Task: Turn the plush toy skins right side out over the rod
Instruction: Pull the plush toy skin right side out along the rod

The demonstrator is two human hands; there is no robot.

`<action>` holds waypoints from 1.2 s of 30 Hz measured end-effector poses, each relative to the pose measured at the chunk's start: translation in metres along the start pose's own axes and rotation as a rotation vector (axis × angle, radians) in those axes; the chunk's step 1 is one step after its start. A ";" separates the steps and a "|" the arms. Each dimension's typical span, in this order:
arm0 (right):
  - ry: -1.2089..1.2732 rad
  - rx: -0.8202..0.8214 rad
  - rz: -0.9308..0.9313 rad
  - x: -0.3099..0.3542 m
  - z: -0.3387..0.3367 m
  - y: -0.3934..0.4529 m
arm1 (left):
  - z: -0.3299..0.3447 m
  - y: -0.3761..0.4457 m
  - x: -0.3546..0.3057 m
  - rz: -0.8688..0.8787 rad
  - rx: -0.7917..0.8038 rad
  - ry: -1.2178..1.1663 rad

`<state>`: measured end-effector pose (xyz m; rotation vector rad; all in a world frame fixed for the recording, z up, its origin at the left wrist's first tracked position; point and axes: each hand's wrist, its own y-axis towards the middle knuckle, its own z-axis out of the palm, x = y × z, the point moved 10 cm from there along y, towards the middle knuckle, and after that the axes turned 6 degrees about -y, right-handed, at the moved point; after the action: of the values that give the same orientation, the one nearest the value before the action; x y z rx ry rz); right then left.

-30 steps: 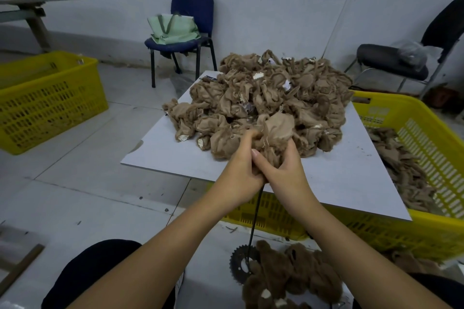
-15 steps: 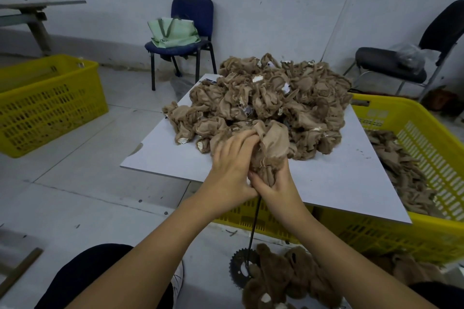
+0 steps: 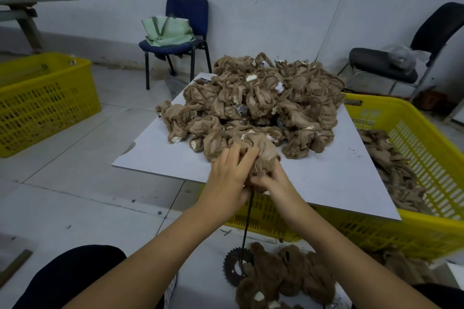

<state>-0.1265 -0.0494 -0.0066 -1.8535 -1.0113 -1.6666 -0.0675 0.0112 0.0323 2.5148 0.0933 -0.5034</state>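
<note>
A tan inside-out plush skin [image 3: 261, 148] sits on top of a thin black rod [image 3: 247, 221] that rises from a toothed black disc [image 3: 232, 267] on the floor. My left hand [image 3: 229, 174] grips the skin from the left, fingers curled over its top. My right hand [image 3: 272, 179] pinches the skin's lower edge just above the rod. A large heap of inside-out tan skins [image 3: 261, 100] lies on the white board [image 3: 326, 183] behind. Furry brown turned skins [image 3: 286, 276] lie on the floor by the disc.
The board rests on a yellow crate [image 3: 424, 165] holding more tan skins. A second yellow crate [image 3: 42, 100] stands at the left. A blue chair [image 3: 185, 30] with a green bag is at the back wall, a black chair [image 3: 401, 63] at the right.
Both hands have slid the skin lower onto the rod. My left hand's fingers now curl over its top and my right hand has dropped to its lower edge.
</note>
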 end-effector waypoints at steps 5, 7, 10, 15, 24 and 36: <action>0.244 -0.047 0.141 0.004 -0.006 0.004 | 0.002 -0.010 -0.012 0.104 -0.058 0.229; 0.264 -0.110 0.168 0.003 -0.005 0.006 | 0.003 -0.013 -0.016 0.129 -0.078 0.245; 0.285 -0.239 0.163 -0.003 -0.004 0.003 | 0.007 -0.014 -0.011 0.113 -0.040 0.069; 0.356 -0.346 0.194 -0.018 -0.002 -0.004 | 0.008 -0.023 0.005 -0.056 0.042 -0.402; 0.418 -0.365 0.247 -0.028 -0.001 -0.005 | 0.007 -0.025 -0.001 0.010 0.005 -0.354; 0.296 -0.370 0.093 0.005 -0.007 -0.002 | -0.001 -0.032 -0.007 -0.014 -0.177 -0.257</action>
<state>-0.1327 -0.0518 -0.0014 -1.7595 -0.5137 -2.1000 -0.0790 0.0383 0.0189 2.2589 0.0549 -0.7843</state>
